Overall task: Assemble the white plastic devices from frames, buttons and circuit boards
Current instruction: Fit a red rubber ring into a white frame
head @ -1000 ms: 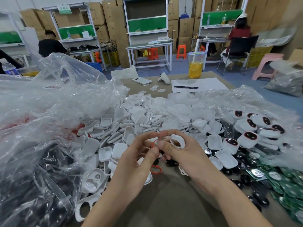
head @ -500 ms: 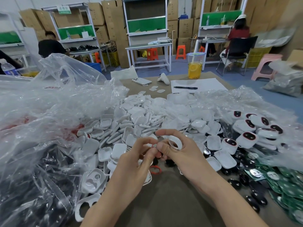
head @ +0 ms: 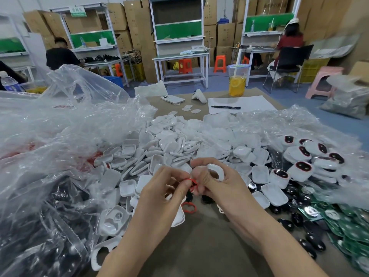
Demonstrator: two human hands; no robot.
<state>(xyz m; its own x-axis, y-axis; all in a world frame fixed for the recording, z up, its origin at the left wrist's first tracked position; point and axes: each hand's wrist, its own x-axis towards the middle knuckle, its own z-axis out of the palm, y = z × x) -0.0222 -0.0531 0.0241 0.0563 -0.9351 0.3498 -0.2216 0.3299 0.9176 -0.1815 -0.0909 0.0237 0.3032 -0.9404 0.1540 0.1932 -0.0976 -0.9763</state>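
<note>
My right hand point(head: 217, 186) grips a white plastic frame point(head: 215, 171) with an oval opening, held above the brown table. My left hand point(head: 165, 188) pinches a thin red ring point(head: 192, 183) right at the fingertips of the right hand. Both hands meet in the middle of the view. A second red ring point(head: 188, 207) lies on the table just below them. Behind the hands spreads a big pile of white shells point(head: 171, 144). Black oval buttons point(head: 307, 242) and green circuit boards point(head: 351, 226) lie at the right.
Finished white devices with dark red-rimmed windows point(head: 303, 166) are heaped at the right under clear plastic. A large clear bag point(head: 50, 136) covers the left side. Farther back lie a phone point(head: 172, 99), paper with a pen point(head: 225, 107) and a drink cup point(head: 237, 82).
The hands have stayed together at the same spot; my left fingers have shifted slightly on the red ring against the frame. Nothing else has moved.
</note>
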